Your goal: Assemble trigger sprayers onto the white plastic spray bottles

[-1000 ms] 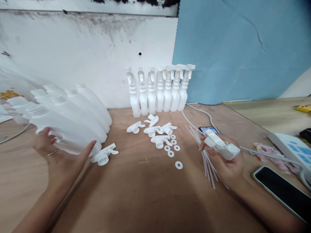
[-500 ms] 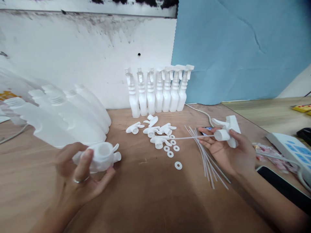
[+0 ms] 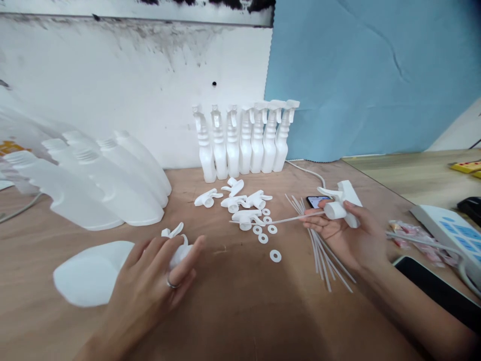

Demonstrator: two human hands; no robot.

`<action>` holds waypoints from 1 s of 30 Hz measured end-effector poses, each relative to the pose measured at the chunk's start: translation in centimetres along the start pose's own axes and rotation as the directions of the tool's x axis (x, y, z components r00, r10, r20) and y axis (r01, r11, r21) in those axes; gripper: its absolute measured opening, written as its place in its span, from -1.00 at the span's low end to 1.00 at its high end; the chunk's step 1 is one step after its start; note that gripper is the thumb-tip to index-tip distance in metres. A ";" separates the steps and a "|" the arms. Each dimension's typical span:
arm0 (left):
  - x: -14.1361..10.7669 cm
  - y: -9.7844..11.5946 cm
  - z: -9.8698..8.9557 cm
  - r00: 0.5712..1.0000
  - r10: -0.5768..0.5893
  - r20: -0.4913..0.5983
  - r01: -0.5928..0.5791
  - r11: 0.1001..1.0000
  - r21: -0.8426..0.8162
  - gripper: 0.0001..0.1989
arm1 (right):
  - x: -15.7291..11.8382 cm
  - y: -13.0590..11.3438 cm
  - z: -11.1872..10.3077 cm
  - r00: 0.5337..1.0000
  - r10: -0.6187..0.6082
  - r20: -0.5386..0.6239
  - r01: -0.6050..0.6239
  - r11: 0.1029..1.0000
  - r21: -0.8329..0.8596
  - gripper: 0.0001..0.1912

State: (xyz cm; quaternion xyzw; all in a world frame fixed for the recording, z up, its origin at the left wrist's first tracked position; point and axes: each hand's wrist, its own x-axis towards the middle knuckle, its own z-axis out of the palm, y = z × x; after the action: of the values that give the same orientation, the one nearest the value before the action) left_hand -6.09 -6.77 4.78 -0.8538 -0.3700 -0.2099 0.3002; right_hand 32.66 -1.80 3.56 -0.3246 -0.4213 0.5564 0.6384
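Observation:
My left hand is closed over the neck end of a white plastic bottle, tilted with its base to the left. By its fingers is a white trigger sprayer head; the hand hides whether it is joined to the bottle. In my right hand is another white trigger sprayer head, with a thin dip tube sticking out to the left. Between the hands lie several loose sprayer heads, several flat ring washers and a fan of thin tubes.
A row of bottles with sprayer heads stands against the wall. Several bottles without heads lean at the left. A phone lies behind my right hand; a white power strip and a dark flat object are at the right.
My left hand has turned over and moved right, tipping the bottle so its base shows at the left. My right hand has shifted slightly left with the sprayer head and tube.

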 end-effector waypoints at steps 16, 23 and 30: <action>0.5 2.7 0.9 0.989 -0.062 0.134 0.100 0.951 -0.294 -0.82 | -2.8 1.9 3.6 0.940 0.164 0.299 -0.166 0.986 -0.018 -0.69; 0.6 3.1 0.9 0.992 -0.029 0.119 0.067 0.942 -0.328 -0.88 | -3.9 2.2 4.7 0.891 0.297 0.343 -0.353 0.929 0.112 -0.70; 0.4 3.1 1.0 0.998 -0.042 0.054 0.057 0.941 -0.333 -0.77 | -3.9 1.9 4.8 0.895 0.292 0.337 -0.362 0.917 0.169 -0.66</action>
State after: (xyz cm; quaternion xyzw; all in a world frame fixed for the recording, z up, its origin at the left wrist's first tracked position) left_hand -3.34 -7.57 3.19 -0.8874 -0.3571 -0.2574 0.1371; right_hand 27.42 -5.61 3.24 -0.2260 -0.3872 0.7442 0.4952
